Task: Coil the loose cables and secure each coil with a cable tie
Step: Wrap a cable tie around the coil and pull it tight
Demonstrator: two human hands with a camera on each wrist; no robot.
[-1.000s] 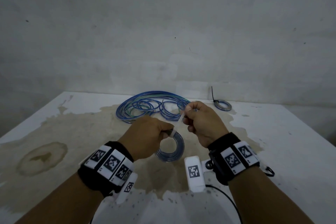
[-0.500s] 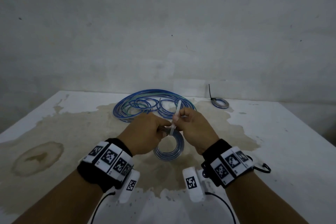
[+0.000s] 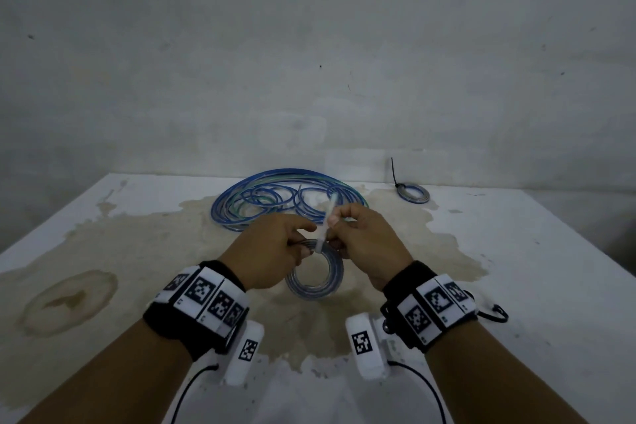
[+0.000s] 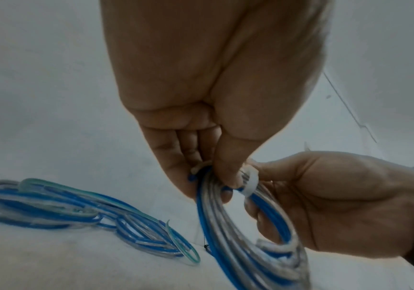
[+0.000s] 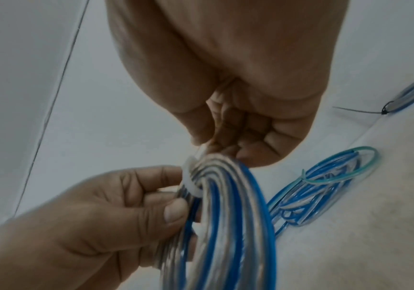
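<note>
A small blue and clear cable coil [image 3: 315, 277] [image 4: 248, 235] [image 5: 221, 225] hangs between my hands above the stained table [image 3: 516, 268]. My left hand [image 3: 275, 251] [image 4: 215, 176] [image 5: 116, 208] pinches the coil's top strands. A white cable tie [image 3: 327, 220] [image 4: 249, 180] [image 5: 193, 180] is looped round the coil beside that grip. My right hand [image 3: 358, 237] [image 5: 225, 141] [image 4: 312, 196] pinches the tie's tail, which sticks up and away.
Loose blue, clear and green cables [image 3: 282, 198] [image 4: 76, 212] [image 5: 324, 186] lie on the table beyond my hands. A small coil bound with a black tie [image 3: 411, 191] [image 5: 409, 96] rests at the back right near the wall.
My hands have drawn together over the coil. The white tie's tail has swung from pointing at my right hand to standing upright, and the loop sits closer round the coil.
</note>
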